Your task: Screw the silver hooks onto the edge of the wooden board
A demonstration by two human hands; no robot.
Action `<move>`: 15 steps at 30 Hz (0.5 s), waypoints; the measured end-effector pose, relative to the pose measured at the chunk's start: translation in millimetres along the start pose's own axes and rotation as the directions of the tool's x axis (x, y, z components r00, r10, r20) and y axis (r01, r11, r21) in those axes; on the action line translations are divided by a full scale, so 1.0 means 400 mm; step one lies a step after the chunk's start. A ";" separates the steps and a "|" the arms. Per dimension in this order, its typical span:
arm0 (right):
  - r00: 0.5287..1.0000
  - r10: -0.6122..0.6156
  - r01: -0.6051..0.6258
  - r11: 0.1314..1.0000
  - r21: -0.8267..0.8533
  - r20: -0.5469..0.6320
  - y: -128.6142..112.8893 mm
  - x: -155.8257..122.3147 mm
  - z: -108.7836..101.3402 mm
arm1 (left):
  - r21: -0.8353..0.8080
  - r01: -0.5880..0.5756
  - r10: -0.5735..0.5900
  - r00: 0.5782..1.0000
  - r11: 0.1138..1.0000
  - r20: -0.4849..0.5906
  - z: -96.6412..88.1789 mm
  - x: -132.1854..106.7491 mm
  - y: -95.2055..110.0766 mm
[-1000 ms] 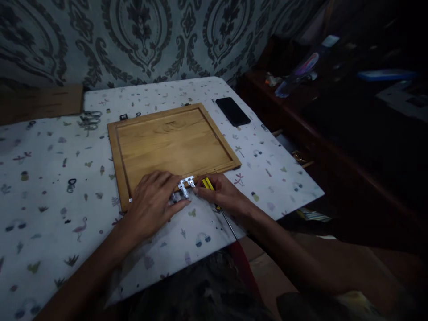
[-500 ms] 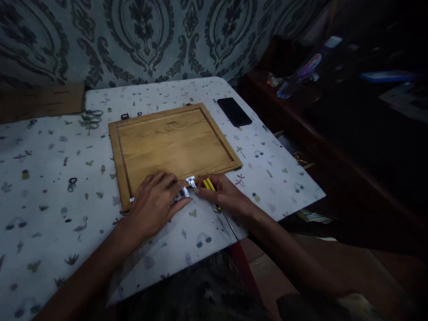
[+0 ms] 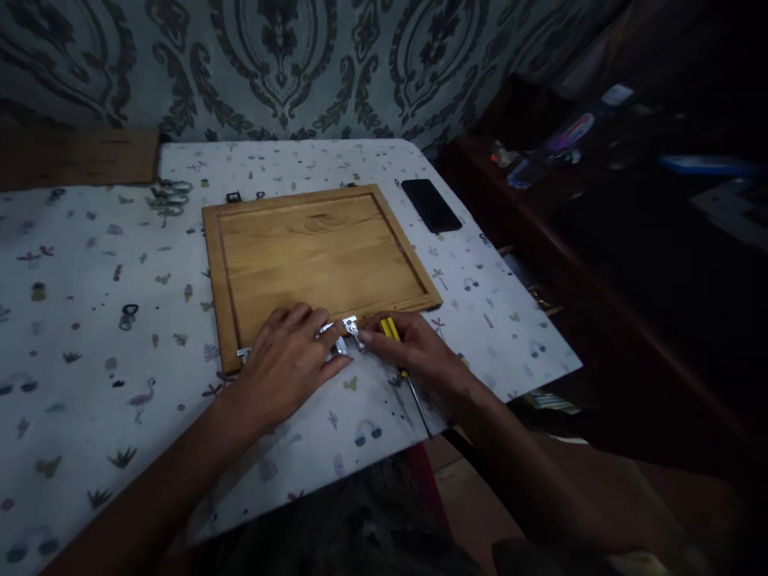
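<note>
A wooden framed panel (image 3: pixel 318 248) lies flat on the table, with shiny metal hardware along its near edge. My left hand (image 3: pixel 294 360) rests over that edge, its thumb and index finger closed around a silver metal piece (image 3: pixel 341 346). Between the hands a small silver latch (image 3: pixel 351 324) sits at the panel's edge. The fingertips of my right hand (image 3: pixel 408 344) touch this latch's lower part. A screwdriver (image 3: pixel 391 330) with a yellow handle is tucked in the right hand, its shaft pointing toward me. Another metal plate (image 3: pixel 243 353) shows partly beside the left hand.
A black phone (image 3: pixel 430 205) lies right of the panel. Cardboard (image 3: pixel 78 160) sits at the back left, near greyish metal rings (image 3: pixel 171 198). A plastic bottle (image 3: pixel 570 140) lies on the dark furniture at right. The table's near edge (image 3: pixel 360 444) runs close to my body.
The whole view has shifted slightly, so the panel and hands appear a little further right. More of the metal plate by my left hand shows. Both hands keep nearly the same pose.
</note>
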State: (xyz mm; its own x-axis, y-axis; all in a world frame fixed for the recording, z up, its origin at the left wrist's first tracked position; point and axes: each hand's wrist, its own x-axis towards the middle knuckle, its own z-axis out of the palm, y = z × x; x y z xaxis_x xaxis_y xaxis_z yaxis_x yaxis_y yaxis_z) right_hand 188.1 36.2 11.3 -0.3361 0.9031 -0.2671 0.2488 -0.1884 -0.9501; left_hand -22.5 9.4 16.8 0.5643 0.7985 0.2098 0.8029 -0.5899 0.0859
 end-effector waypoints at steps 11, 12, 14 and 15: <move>0.874 -0.206 0.235 0.972 0.012 -0.440 -0.085 -0.027 -0.057 | -0.035 0.008 -0.009 1.000 0.999 -0.029 0.007 -0.003 0.000; 0.865 -0.228 0.256 0.967 0.004 -0.448 -0.087 -0.029 -0.051 | -0.037 0.012 -0.013 1.000 0.999 -0.026 0.006 -0.003 0.001; 0.836 -0.300 0.317 0.947 -0.041 -0.459 -0.084 -0.033 -0.037 | -0.039 0.018 -0.019 1.000 0.999 -0.017 0.005 -0.001 0.002; 0.819 -0.343 0.346 0.935 -0.079 -0.460 -0.080 -0.034 -0.032 | -0.041 0.020 -0.021 1.000 0.999 -0.014 0.005 0.000 0.002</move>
State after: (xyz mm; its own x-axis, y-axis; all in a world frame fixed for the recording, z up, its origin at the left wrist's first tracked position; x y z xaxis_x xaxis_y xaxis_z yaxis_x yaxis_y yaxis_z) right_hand 196.2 35.0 47.3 0.0575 0.9818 0.1809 0.1881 0.1673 -0.9678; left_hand -21.5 9.2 14.9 0.5446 0.8088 0.2217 0.8056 -0.5780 0.1299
